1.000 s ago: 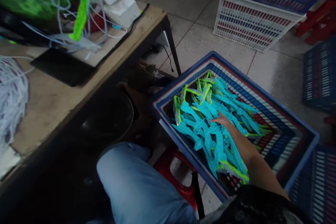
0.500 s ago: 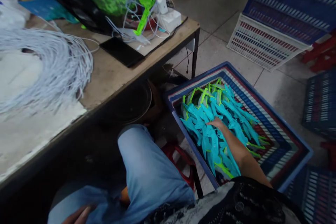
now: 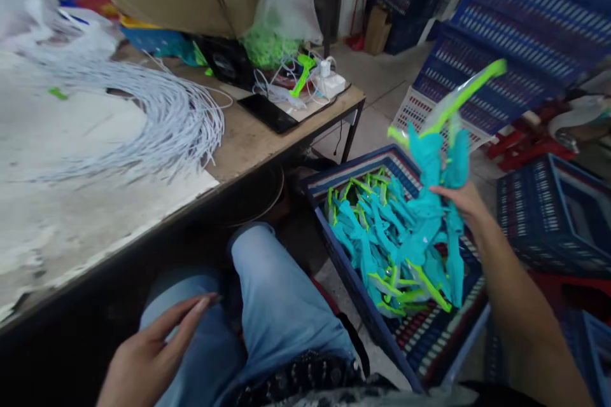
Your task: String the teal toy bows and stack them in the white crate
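While the right hand (image 3: pixel 463 200) is closed round turquoise pieces (image 3: pixel 427 162) at mid-length, probably for balance, they hang over the blue crate (image 3: pixel 367 299), likely placed close for reach; more lie heaped inside. Left hand (image 3: pixel 147 350) above jeans (image 3: pixel 281 299), fingertips close; cannot tell whether its grip holds anything.
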The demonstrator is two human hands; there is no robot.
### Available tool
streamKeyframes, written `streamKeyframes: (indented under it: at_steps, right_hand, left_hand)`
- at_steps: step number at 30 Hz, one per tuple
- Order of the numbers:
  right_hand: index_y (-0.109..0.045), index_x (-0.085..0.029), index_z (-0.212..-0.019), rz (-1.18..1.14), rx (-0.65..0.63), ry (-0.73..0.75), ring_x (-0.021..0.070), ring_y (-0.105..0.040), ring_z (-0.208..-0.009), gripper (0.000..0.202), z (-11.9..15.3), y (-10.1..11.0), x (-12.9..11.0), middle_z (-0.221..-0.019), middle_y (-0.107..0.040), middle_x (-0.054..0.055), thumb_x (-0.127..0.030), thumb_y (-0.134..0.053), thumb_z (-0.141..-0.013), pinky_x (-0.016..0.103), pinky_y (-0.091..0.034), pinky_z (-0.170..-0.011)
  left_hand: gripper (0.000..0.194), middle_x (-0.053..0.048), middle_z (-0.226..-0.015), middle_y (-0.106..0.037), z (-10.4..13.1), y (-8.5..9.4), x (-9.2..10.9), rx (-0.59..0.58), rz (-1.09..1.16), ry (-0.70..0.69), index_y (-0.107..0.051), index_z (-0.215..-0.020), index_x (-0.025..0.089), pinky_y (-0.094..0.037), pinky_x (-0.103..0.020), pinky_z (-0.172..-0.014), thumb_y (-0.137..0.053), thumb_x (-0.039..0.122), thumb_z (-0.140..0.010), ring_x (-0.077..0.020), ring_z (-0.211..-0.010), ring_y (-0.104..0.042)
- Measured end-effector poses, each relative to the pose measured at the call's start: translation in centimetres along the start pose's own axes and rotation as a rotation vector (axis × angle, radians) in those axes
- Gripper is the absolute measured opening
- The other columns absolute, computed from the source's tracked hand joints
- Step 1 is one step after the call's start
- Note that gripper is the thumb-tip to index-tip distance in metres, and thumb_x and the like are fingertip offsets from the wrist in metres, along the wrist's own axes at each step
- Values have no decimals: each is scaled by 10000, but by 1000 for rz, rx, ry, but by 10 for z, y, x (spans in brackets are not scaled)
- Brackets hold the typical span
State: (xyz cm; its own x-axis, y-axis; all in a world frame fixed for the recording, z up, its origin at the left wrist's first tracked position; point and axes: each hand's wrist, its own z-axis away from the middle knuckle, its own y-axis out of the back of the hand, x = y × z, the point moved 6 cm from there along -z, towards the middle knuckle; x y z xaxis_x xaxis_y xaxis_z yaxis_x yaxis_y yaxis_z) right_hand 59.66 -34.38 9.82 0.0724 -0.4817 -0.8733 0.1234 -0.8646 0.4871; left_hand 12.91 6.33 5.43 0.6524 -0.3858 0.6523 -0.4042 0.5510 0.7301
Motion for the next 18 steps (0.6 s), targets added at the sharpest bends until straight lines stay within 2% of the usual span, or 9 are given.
streamKeyframes:
  at_steps: [2, 4, 6, 8, 11, 14, 16, 18]
  right_hand:
    - [-684, -210, -951, -289, 79, 181, 254, -691, -860, 514, 7, 35, -68, -977, -732, 42, -285, -872, -478, 427, -581, -780]
    - [-682, -242, -948, -519, 101, 333, 246, -691, -886, 499, 23, 51, -127, -966, -734, 16, -247, -863, -483, 427, -580, -816]
    - [-672, -240, -984, -684, 97, 415, 248, -688, -927, 519, 40, 49, -172, -961, -735, 11, -247, -849, -497, 429, -578, -845]
    - [-660, -218, -1021, -797, 60, 456, 252, -682, -963, 530, 55, 31, -206, -952, -736, 17, -269, -830, -522, 433, -571, -872]
    - [-641, -207, -1074, -921, -45, 479, 244, -670, -1006, 517, 72, -15, -243, -979, -731, 19, -307, -783, -587, 426, -555, -909]
    - [-616, -212, -1141, -1018, -147, 413, 231, -647, -1066, 506, 94, -82, -262, -1059, -714, 21, -375, -720, -674, 417, -551, -918]
    - [-590, -205, -1191, -1060, -221, 315, 229, -630, -1099, 531, 119, -136, -261, -1097, -701, 28, -442, -673, -722, 412, -556, -911]
    - [-563, -200, -1230, -1080, -303, 161, 235, -630, -1101, 579, 154, -194, -242, -1119, -693, 36, -510, -632, -747, 408, -567, -890]
  left_hand:
    - [301, 112, -851, -745, -5, 4, 37, -18, 110, -77, -744, -753, 451, -563, -389, -880, -543, 655, -661, -301, -911, -704]
    - [330, 90, -851, -750, -7, 15, 64, -9, 168, -186, -747, -741, 424, -570, -381, -861, -536, 662, -652, -300, -893, -705]
    - [351, 75, -877, -752, -6, 32, 83, 34, 203, -294, -747, -769, 395, -565, -370, -871, -534, 656, -670, -289, -891, -703]
    - [388, 49, -911, -752, -2, 55, 102, 100, 208, -390, -744, -830, 350, -554, -364, -890, -520, 643, -708, -276, -902, -696]
    - [495, -16, -1011, -738, 12, 94, 140, 215, 168, -533, -722, -940, 259, -519, -353, -924, -452, 638, -772, -264, -972, -666]
    - [610, -67, -1122, -699, 20, 129, 181, 290, 78, -634, -688, -1056, 180, -471, -345, -960, -355, 639, -831, -257, -1050, -622]
    - [649, -67, -1134, -691, 15, 141, 199, 175, -52, -677, -666, -1116, 171, -468, -332, -929, -332, 656, -845, -248, -1036, -620]
    - [660, -72, -1121, -693, 6, 145, 194, 26, -224, -662, -652, -1153, 172, -464, -322, -892, -379, 678, -829, -251, -1006, -629]
